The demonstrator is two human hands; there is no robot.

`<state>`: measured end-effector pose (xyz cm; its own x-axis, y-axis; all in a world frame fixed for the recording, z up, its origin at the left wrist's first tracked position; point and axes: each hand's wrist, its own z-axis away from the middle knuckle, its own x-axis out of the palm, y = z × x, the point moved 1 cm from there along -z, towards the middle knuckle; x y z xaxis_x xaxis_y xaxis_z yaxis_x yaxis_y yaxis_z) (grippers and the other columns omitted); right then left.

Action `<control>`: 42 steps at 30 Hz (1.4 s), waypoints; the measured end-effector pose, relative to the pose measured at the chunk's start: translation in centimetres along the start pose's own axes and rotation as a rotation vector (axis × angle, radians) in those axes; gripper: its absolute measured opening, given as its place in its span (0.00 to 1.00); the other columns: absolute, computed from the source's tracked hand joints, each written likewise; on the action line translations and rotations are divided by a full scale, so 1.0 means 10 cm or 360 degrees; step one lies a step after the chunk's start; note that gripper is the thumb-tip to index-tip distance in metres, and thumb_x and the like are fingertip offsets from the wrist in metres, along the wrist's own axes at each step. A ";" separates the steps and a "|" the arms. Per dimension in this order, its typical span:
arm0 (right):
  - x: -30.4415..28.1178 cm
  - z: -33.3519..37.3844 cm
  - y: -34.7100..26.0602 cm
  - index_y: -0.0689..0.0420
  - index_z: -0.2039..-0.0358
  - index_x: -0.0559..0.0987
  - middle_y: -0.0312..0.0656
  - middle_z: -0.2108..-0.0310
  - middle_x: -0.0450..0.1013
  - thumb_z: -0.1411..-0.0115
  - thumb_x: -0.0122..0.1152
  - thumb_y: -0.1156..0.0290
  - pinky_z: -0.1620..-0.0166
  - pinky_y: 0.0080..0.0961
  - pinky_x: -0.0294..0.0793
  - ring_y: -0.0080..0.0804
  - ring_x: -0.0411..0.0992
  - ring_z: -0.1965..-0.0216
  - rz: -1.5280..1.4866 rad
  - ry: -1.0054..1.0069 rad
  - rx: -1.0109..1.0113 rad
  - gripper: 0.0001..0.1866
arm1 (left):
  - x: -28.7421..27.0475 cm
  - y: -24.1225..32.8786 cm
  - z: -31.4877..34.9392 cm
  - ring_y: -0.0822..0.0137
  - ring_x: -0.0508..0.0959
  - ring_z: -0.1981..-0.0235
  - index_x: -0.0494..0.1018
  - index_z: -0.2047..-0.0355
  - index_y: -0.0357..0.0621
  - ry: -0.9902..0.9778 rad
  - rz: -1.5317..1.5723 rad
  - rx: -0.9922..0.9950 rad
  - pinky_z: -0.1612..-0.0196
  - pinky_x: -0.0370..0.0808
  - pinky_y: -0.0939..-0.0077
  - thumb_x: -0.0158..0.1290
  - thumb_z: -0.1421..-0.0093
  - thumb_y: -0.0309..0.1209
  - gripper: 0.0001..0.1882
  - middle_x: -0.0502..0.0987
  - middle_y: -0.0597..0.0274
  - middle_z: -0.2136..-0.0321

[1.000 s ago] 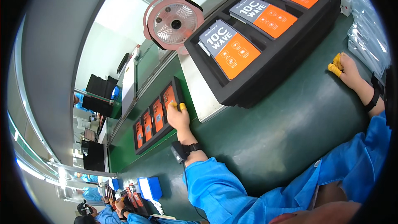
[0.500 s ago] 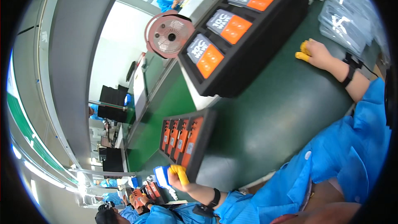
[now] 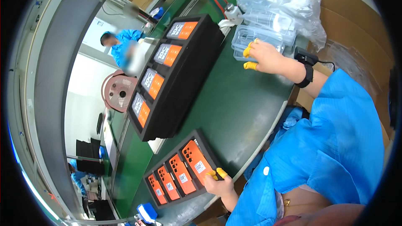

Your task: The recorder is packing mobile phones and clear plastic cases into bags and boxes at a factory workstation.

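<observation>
Yellow finger covers are on the fingertips of both hands. My left hand (image 3: 220, 184) has its fingers closed over the near edge of a black foam tray (image 3: 204, 144). Several orange phones lie in the tray's slots, camera side up with white labels; the closest orange phone (image 3: 197, 159) is beside my fingers. At the right, my right hand (image 3: 270, 56) is held out over the edge of some clear plastic cases (image 3: 247, 37). Its thumb and fingers are apart, with nothing held between them. Whether its fingertips touch the cases I cannot tell.
A larger black foam block (image 3: 184, 86) holds several grey-and-orange packs beyond the tray. Clear plastic bags (image 3: 278, 4) and a small bottle (image 3: 232, 12) are at the far right. A pink fan (image 3: 119, 92), a blue box (image 3: 146, 212) and a co-worker (image 3: 123, 46) are also around the green table (image 3: 217, 113).
The view has swung rightward. My right hand has moved from over the table to the clear cases. My left hand has gone from beside the blue box to the tray's near edge.
</observation>
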<state>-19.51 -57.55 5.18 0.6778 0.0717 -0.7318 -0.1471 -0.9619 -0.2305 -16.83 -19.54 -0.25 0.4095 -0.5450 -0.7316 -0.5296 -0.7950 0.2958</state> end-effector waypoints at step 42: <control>0.52 0.18 -1.08 0.66 0.62 0.69 0.45 0.67 0.70 0.47 0.50 0.68 0.62 0.21 0.65 0.26 0.67 0.63 -0.2253 -0.0663 0.0725 0.15 | 0.47 0.68 -0.66 0.73 0.69 0.64 0.65 0.60 0.35 -0.0975 0.1652 -0.0338 0.63 0.65 0.82 0.41 0.44 0.31 0.14 0.70 0.62 0.65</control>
<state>-15.68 -46.36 2.71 0.2171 0.9655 0.1437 0.1683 0.1079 -0.9798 -13.57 -29.22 2.41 -0.5828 -0.7763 -0.2402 -0.2418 -0.1164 0.9633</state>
